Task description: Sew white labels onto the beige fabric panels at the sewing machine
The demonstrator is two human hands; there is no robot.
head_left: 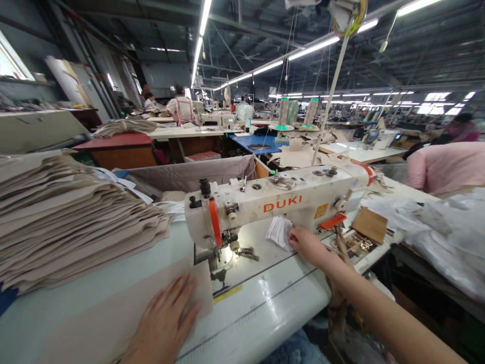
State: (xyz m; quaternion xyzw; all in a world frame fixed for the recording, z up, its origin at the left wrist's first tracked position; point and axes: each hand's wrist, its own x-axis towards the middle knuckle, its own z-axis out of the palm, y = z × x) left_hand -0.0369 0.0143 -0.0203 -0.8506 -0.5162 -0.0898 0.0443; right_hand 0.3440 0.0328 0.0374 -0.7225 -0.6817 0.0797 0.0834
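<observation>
My left hand (163, 319) lies flat with fingers stretched out on a beige fabric piece (113, 313) spread on the sewing table (265, 303), its edge near the needle. My right hand (308, 245) reaches under the arm of the white DUKI sewing machine (280, 202) and its fingertips touch a small stack of white labels (279, 231) by the machine bed. The presser foot (223, 247) stands between my two hands.
A tall pile of beige fabric pieces (68, 212) fills the table's left. A grey cloth bin (193, 174) sits behind the machine. White plastic bags (447, 227) lie at right. A person in pink (447, 167) works at right; others sit at far tables.
</observation>
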